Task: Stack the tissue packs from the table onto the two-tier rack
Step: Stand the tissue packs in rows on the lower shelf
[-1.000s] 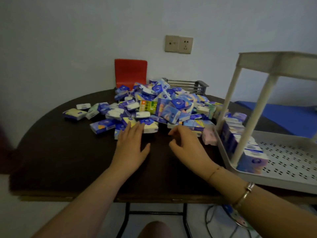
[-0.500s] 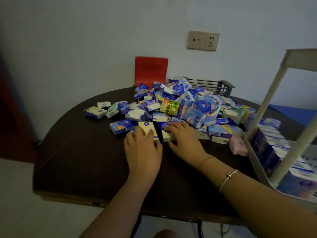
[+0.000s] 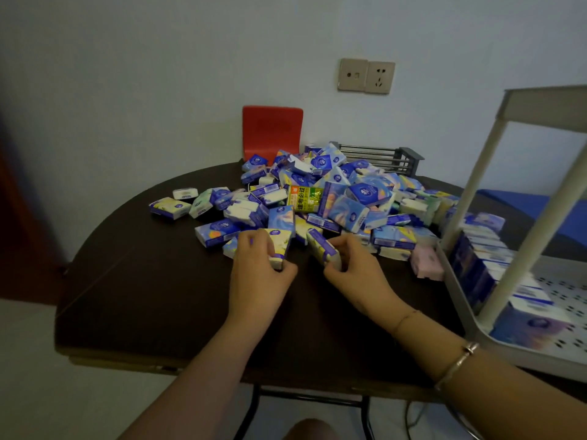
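A big heap of small tissue packs (image 3: 343, 198), mostly blue and white, covers the far half of the dark round table (image 3: 152, 296). At the heap's near edge my left hand (image 3: 259, 274) grips a pale yellow pack (image 3: 281, 246) tilted up off the table. Beside it my right hand (image 3: 355, 274) pinches another pale pack (image 3: 320, 246), also tilted on edge. The white two-tier rack (image 3: 540, 223) stands at the right, and its lower perforated shelf holds a row of upright packs (image 3: 482, 268) along the left wall.
A red chair back (image 3: 272, 131) and a grey wire rack (image 3: 381, 154) stand behind the heap by the wall. A pink pack (image 3: 427, 265) lies against the rack's corner. Loose packs (image 3: 178, 204) spread toward the left of the table.
Both hands lay flat on packs at the heap's edge; now each has curled round a pack and tipped it up. The view has shifted closer and leftward.
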